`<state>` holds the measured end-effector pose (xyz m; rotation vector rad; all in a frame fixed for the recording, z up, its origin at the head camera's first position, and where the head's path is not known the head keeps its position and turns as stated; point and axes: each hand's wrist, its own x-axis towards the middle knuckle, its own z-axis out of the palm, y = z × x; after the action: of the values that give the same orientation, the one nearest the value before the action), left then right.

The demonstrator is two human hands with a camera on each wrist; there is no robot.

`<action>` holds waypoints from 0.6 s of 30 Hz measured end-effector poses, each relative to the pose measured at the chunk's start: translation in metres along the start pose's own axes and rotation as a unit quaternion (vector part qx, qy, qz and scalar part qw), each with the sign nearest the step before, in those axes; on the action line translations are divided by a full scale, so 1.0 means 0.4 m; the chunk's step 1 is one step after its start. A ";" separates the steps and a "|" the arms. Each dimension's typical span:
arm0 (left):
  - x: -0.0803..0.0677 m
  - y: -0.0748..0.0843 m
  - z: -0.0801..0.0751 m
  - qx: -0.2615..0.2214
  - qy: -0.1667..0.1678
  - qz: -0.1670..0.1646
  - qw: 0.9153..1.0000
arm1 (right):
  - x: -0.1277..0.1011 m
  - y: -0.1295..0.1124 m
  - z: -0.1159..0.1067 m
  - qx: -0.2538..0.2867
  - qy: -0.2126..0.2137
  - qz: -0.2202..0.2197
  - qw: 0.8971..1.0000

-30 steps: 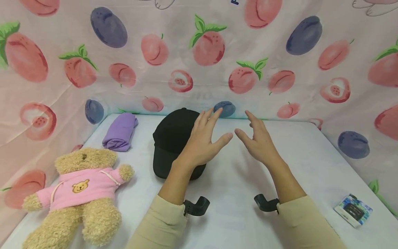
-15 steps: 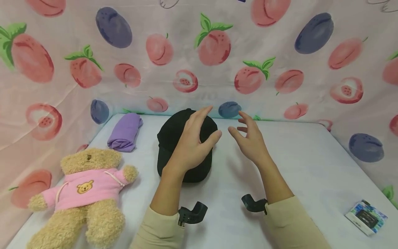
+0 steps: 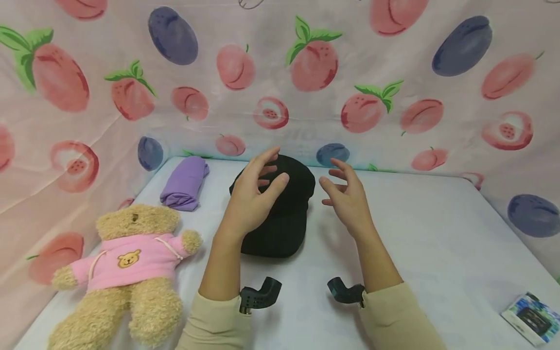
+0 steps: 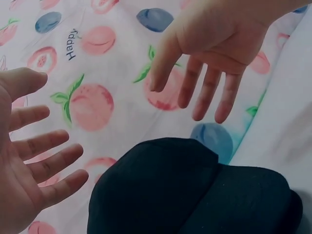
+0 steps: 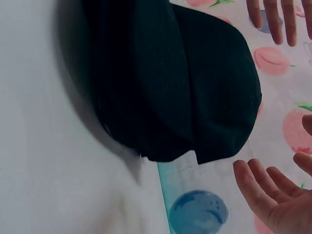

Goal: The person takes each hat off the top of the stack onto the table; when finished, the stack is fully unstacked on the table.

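A black baseball cap (image 3: pixel 280 233) sits on the white surface, its brim toward me. My left hand (image 3: pixel 249 204) hovers over the cap's left side and hides part of it, fingers gently bent and thumb spread. To the right of the crown is my right hand (image 3: pixel 347 204), also raised, with thumb and fingers apart. Neither holds anything. The left wrist view has the cap (image 4: pixel 156 190) below both palms, the left hand (image 4: pixel 24 151) at the left edge. In the right wrist view the right hand (image 5: pixel 282 195) has its fingertips near the crown of the cap (image 5: pixel 214 83).
A teddy bear (image 3: pixel 131 262) in a pink hoodie lies at the left. Behind it is a folded purple cloth (image 3: pixel 185 183). A small colourful box (image 3: pixel 531 318) lies at the far right. Fruit-print fabric (image 3: pixel 306 116) rises behind the white surface (image 3: pixel 420 233).
The head view has turned slightly left. Relative to the cap, both hands have moved left: the left hand across to its left side, the right hand closer to its right side.
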<state>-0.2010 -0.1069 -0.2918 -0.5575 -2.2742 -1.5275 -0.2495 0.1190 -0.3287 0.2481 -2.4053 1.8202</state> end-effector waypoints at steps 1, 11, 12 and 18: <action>0.000 -0.003 -0.003 -0.007 0.003 -0.001 1.000 | -0.001 -0.001 0.003 0.007 0.001 0.003 1.000; -0.014 -0.023 -0.048 -0.020 0.017 -0.047 0.999 | -0.013 -0.008 0.029 0.057 -0.016 0.032 0.998; -0.015 -0.025 -0.052 -0.019 0.026 -0.054 0.998 | -0.013 -0.008 0.031 0.055 -0.019 0.034 0.998; -0.012 -0.052 -0.066 -0.001 0.154 -0.131 0.979 | -0.015 0.001 0.037 0.040 -0.046 0.053 0.997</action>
<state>-0.2054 -0.1392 -0.3012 -0.0124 -2.1649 -1.6055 -0.2435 0.1052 -0.3345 0.2187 -2.4530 1.9954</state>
